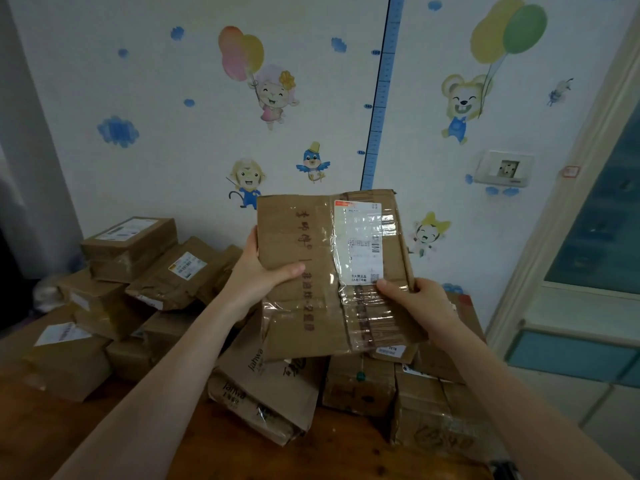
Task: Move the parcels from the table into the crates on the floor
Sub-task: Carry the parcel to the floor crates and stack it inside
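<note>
Head view shows the flat taped parcel held clear above the heap of parcels on the surface, with my left grip clamped on its 9 o'clock edge, thumb across the face, and my right grip pinching near its 4 o'clock corner. I judge it best to hold with both, level the parcel, and turn toward the floor before lowering rather than dropping it. Crates are out of frame, the fingers behind the cardboard are hidden, and the label print is too small to read.
</note>
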`<action>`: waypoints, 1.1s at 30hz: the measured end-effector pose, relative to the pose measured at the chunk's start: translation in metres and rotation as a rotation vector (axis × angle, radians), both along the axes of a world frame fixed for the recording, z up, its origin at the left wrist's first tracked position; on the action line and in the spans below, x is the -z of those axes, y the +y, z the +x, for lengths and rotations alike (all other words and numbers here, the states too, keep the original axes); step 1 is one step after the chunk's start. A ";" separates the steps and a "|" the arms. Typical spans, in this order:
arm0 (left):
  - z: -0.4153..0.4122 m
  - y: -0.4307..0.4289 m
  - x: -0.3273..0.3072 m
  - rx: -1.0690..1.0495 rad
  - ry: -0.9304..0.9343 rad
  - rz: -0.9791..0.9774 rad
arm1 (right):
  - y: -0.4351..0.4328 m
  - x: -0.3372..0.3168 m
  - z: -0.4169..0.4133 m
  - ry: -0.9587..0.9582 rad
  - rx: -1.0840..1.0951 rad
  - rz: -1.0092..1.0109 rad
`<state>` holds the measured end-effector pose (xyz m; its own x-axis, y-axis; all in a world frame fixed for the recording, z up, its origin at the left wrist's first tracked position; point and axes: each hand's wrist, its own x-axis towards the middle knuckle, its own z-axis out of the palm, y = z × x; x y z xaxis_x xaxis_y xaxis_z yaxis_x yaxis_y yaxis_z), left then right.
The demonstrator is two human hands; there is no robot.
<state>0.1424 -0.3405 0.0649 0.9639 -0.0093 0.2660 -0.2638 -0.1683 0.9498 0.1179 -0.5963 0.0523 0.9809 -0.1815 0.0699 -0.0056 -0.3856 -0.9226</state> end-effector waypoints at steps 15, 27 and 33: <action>0.011 -0.014 -0.003 -0.132 -0.046 0.041 | -0.002 -0.006 0.007 -0.083 0.025 0.068; 0.000 -0.006 -0.005 -0.106 -0.186 0.156 | -0.006 -0.015 0.006 -0.052 -0.004 0.194; 0.002 -0.007 -0.002 -0.160 -0.234 0.188 | 0.005 -0.009 0.004 -0.184 -0.002 0.108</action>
<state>0.1444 -0.3477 0.0669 0.8702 0.0677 0.4880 -0.4266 -0.3919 0.8151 0.1219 -0.5913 0.0614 0.9538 -0.1958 0.2278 0.1670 -0.2846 -0.9440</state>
